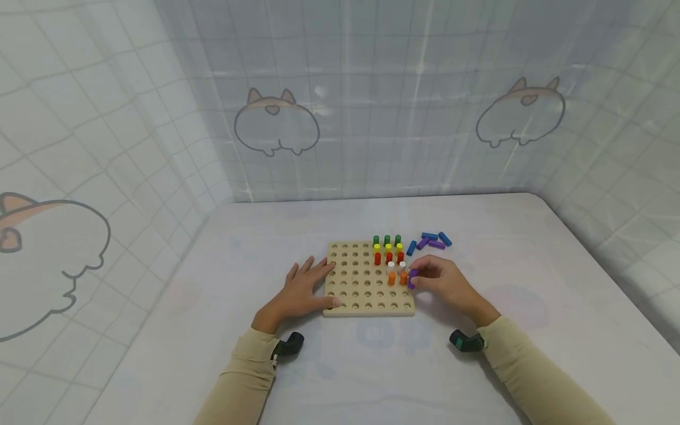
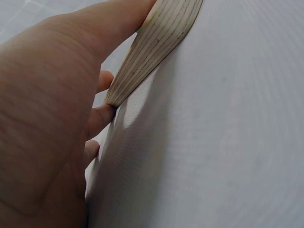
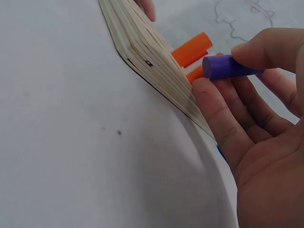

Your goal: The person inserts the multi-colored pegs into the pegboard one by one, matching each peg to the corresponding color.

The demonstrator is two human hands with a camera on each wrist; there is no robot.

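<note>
Head view shows no readable writing or brand; only cartoon animal outlines mark the curtain (image 1: 276, 124) behind the table (image 1: 531, 265). Left hand (image 1: 303, 289) lies flat with fingers spread and straight, resting on the table and touching the left edge of the wooden pegboard (image 1: 361, 295); the left wrist view shows its fingers against the board's layered edge (image 2: 156, 42). Right hand (image 1: 443, 283) sits at the board's right edge, thumb and fingers curled to pinch a purple peg (image 1: 412, 278), held just over the board's side near two orange pegs (image 1: 397, 277). Green, yellow, red and white pegs stand in holes behind them; loose blue and purple pegs (image 1: 430, 241) lie on the table beyond.
</note>
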